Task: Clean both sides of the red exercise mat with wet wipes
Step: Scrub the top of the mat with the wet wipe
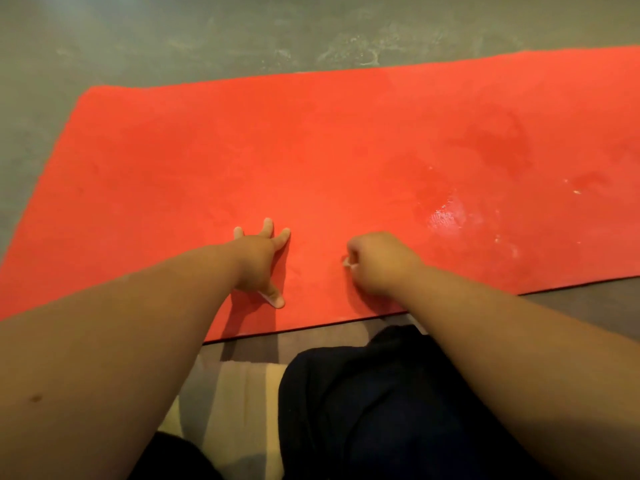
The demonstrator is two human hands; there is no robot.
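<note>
Here we are at the near long edge of the red exercise mat (346,150), which lies flat on the grey concrete floor (173,36) and runs off to our right. Our left hand (258,263) is spread wide, fingers splayed, pressing the mat down. Our right hand (377,263) is curled tight, and a pale scrap by the knuckles looks like the wet wipe (346,262), though it's too small to swear to. Over to the right a glossy wet patch (445,216) shines; the rest reads matte and faintly grainy. We judge the mat thin, light and floppy, a foam sheet likely to creep or ruck under a rub, hence the pinning hand. For the flip we'd take a corner or the near edge and peel it over.
</note>
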